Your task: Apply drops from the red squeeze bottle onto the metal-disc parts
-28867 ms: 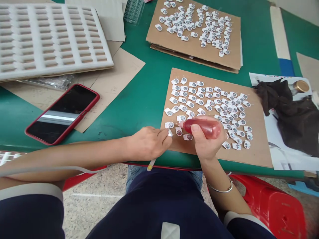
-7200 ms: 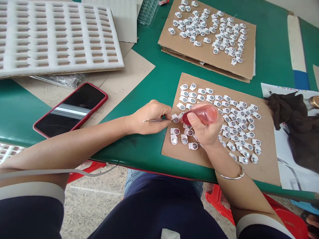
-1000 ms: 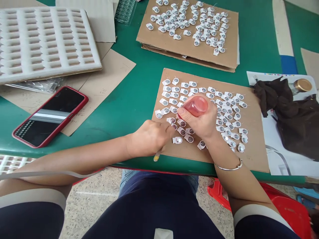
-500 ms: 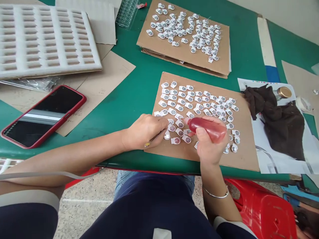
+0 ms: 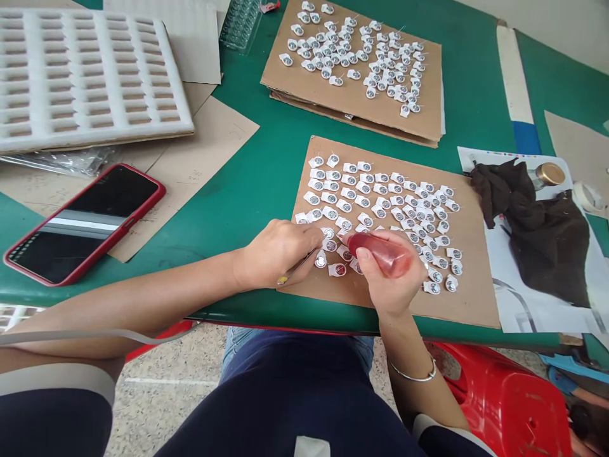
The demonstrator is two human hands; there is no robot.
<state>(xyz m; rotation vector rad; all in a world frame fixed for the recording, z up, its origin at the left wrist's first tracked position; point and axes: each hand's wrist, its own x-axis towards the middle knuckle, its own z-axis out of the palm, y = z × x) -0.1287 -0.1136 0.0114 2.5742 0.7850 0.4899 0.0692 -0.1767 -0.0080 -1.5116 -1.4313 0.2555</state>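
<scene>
My right hand is wrapped round a red translucent squeeze bottle, its narrow end pointing left and low over the small parts. My left hand is closed on a thin metal tool, seemingly tweezers, with a yellowish mark near its end; the tips are hidden by the fingers. Under both hands lies a cardboard sheet covered with rows of small round silver parts on white tabs. One round part lies just right of my left fingers. Another, with red in its middle, is below the bottle's tip.
Behind, a cardboard stack carries more such parts. On the left are a red-cased phone and a white foam slot tray. A dark cloth and a gold-lidded jar rest on white paper at right. A red stool stands below.
My right hand has moved the red bottle a little to the left, closer to my left hand. My left hand stays nearly in place. The view has shifted slightly.
</scene>
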